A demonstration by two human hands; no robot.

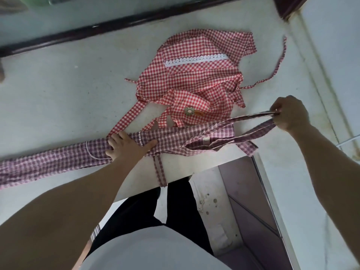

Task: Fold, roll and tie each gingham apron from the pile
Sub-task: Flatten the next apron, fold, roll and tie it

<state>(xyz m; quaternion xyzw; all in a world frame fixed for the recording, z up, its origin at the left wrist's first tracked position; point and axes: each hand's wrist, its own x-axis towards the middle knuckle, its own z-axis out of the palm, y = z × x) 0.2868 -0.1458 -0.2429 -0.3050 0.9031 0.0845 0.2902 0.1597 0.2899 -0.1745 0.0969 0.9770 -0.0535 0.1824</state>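
No legible writing or brand anywhere; a small orange tag (199, 113) beside the flower button (188, 111) on the red apron is too blurred to read.

Left hand (126, 146): palm down on the purple gingham apron (58, 158), fingers (114, 143) spread and fairly straight, pressing the folded band of cloth flat against the tabletop (58, 98). Nothing is gripped; the hand is released and pressing only.

Right hand (290, 114): lifted above the tabletop at the right end of the same apron, fingers (275, 111) curled and clenched around the purple apron's straps (253, 118), which run taut from the cloth up to the hand.

Purple gingham apron: folded lengthwise into a long narrow strip lying along the near edge of the tabletop, running off the left side of view. One tie (160, 172) hangs down over the front edge.

Red gingham apron (194, 75): lies loosely crumpled farther back on the tabletop, just beyond the purple one, with a white lace trim (196, 59) across it. Its long strap (280, 57) curves out to the right; another strap reaches down and touches the purple strip near the left hand.
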